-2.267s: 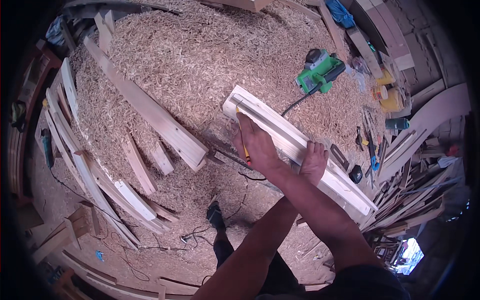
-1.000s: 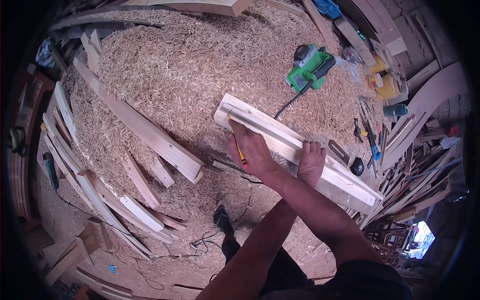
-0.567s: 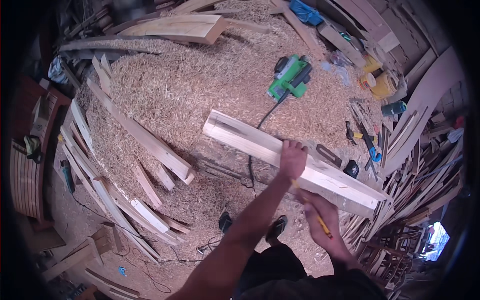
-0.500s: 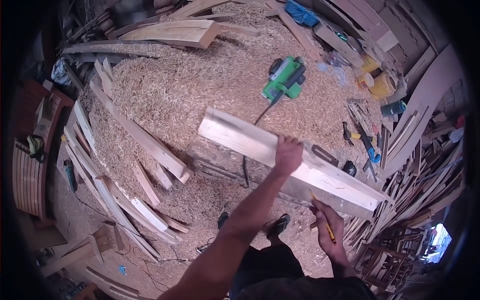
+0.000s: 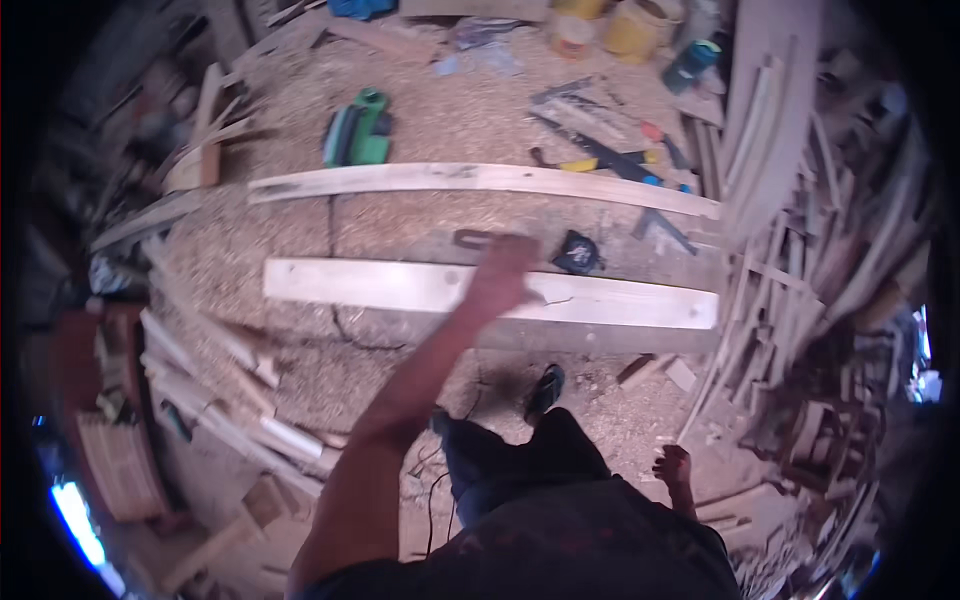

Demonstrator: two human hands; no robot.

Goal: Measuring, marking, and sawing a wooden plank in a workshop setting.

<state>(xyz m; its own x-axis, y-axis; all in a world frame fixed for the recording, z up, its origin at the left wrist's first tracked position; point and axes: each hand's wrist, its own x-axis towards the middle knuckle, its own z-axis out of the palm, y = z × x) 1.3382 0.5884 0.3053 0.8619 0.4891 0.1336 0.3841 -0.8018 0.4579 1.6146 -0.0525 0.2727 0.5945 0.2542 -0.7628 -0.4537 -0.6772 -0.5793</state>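
Note:
A pale wooden plank (image 5: pixel 380 286) lies across the middle on a low grey work surface (image 5: pixel 620 338). My left hand (image 5: pixel 505 268) is over it, a little blurred, its thumb apart from the fingers, which reach past the plank's far edge. Whether it presses on the wood I cannot tell. Beyond lies a second, slightly curved piece of wood (image 5: pixel 440 178), apart from the plank. Low on the right, near my body, my right hand (image 5: pixel 672 465) has curled fingers; what they hold, if anything, does not show. A dark tape measure (image 5: pixel 577 252) sits just behind the plank.
A green electric planer (image 5: pixel 360 130) rests on shavings at the back left, its cord running under the wood. Farther right are a hammer (image 5: pixel 590 163) and other tools. Yellow tubs (image 5: pixel 640 30) stand behind. Wood strips (image 5: pixel 780 300) pile up on the right, more pieces (image 5: pixel 220 340) on the left.
My view has turned. The far piece of wood now lies separate from the plank. My right hand has dropped toward my body, and the pencil it held is no longer visible.

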